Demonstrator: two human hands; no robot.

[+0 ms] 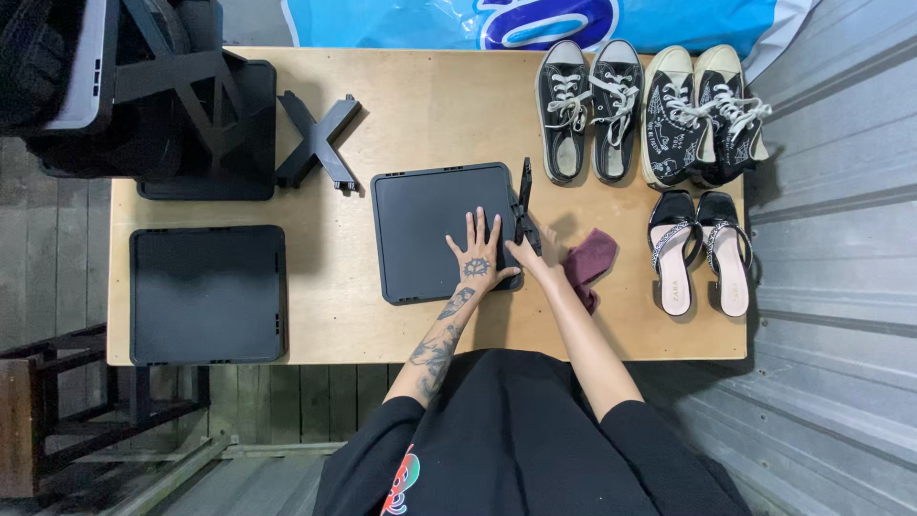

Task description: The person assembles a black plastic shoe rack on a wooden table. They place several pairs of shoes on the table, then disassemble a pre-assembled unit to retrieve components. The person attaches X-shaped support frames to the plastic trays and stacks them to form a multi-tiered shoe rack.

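A black square plastic panel (420, 229) lies flat in the middle of the wooden table (334, 325). My left hand (478, 253) rests on it palm down, fingers spread, near its right edge. My right hand (531, 254) grips a black X-shaped plastic brace (523, 205) that stands on edge against the panel's right side. A maroon cloth (590, 263) lies just right of my right wrist.
A second black panel (208, 294) lies at the left. Behind it sit a third panel with frames stacked on it (205, 129) and a loose X-brace (317, 141). Two pairs of sneakers (590, 110) (705, 115) and a pair of sandals (699, 250) line the right side.
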